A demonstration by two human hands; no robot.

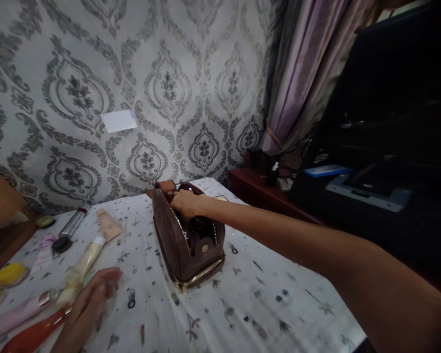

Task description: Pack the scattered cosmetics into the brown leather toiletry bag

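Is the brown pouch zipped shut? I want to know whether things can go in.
No, the brown pouch gapes open on top, the right hand at its opening.

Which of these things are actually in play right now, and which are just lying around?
In play:
- brown bag, zip open, on the table
- right hand at the bag's opening
- left hand over the cream tube and orange tube

Lying about:
- peach tube
- lipstick
- yellow compact
- printer on the side unit
- white note on the wall
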